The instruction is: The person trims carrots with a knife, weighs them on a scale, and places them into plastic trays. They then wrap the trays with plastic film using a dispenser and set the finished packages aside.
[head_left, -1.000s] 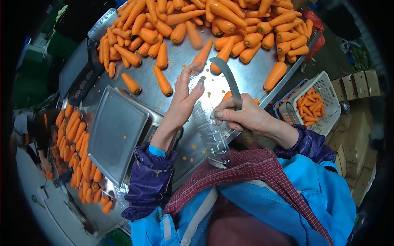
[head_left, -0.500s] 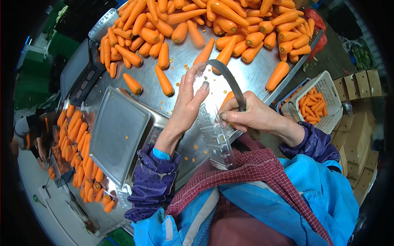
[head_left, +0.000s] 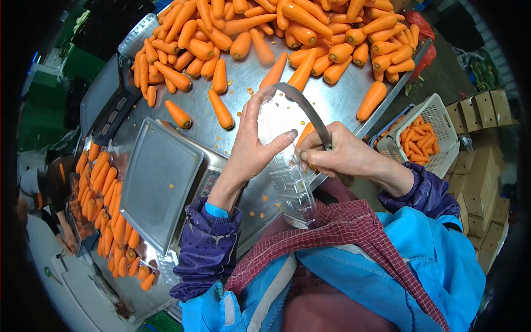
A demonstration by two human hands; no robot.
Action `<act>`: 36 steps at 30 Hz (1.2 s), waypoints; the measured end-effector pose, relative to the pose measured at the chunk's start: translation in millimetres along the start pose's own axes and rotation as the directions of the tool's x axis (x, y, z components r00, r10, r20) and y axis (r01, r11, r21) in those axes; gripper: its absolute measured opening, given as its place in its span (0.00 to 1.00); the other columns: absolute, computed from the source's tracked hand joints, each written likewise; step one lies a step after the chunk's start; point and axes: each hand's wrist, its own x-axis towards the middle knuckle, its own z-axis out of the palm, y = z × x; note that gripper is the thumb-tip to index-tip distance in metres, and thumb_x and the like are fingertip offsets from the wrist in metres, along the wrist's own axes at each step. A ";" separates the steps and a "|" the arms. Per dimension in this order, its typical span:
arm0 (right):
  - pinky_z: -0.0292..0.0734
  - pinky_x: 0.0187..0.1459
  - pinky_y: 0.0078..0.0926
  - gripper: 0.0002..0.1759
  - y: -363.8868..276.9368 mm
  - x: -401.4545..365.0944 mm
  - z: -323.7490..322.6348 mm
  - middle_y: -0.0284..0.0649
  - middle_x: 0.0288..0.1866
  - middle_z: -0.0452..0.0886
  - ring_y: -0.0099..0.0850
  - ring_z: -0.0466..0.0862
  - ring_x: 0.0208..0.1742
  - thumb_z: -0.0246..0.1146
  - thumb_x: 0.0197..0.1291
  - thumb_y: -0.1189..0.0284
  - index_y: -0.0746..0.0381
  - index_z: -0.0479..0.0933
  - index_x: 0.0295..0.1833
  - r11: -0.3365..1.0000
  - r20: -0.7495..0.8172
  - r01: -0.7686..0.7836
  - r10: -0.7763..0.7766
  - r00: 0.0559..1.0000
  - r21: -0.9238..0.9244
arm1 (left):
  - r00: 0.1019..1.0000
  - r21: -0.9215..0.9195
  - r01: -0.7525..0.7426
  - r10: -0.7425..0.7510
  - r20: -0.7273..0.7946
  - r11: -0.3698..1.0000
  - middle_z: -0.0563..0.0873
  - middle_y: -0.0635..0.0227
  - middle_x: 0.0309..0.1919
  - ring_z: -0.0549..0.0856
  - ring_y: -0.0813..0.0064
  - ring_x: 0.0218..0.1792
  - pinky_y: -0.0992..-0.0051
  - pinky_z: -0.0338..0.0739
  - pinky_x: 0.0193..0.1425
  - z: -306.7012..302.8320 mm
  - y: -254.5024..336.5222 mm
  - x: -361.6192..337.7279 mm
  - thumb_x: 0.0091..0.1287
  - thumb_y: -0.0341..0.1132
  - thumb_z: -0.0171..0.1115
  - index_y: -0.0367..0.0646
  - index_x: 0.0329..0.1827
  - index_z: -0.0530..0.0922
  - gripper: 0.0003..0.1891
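My right hand (head_left: pixel 345 152) is closed round a knife (head_left: pixel 307 108) with a dark, curved-looking blade that arches toward my left hand. Its thumb and fingertips also press at the side of a clear plastic tray (head_left: pixel 293 191), tilted over the table's near edge. My left hand (head_left: pixel 251 146) lies along the tray's other side, thumb inside and fingers outside, near the blade tip. Part of a carrot (head_left: pixel 306 133) shows beside my right fingers. Beyond my hands, loose carrots (head_left: pixel 222 109) lie on the metal table (head_left: pixel 243 77).
A large carrot pile (head_left: pixel 310 22) covers the far table. Left stand a weighing scale (head_left: pixel 160 182), another scale (head_left: pixel 102 94) and trays of packed carrots (head_left: pixel 110 216). At right are a white crate (head_left: pixel 445 122) of carrots and cardboard boxes (head_left: pixel 478 182). Another person's hand (head_left: pixel 69 240) is at far left.
My left thumb has shifted down and right over the tray. My right hand and the knife have barely moved. At far left, the other person's arm has come lower.
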 end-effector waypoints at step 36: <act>0.64 0.19 0.14 0.11 -23.6 14.7 69.6 0.32 0.23 0.78 0.14 0.69 0.17 0.56 0.49 0.74 0.69 0.79 0.34 0.975 -0.077 0.050 -0.068 0.995 -0.216 | 0.996 -0.090 0.043 -0.049 -0.075 0.995 0.62 0.51 0.66 0.63 0.56 0.67 0.55 0.62 0.67 -48.0 -3.4 -51.1 0.48 0.52 0.69 0.49 0.71 0.55 0.48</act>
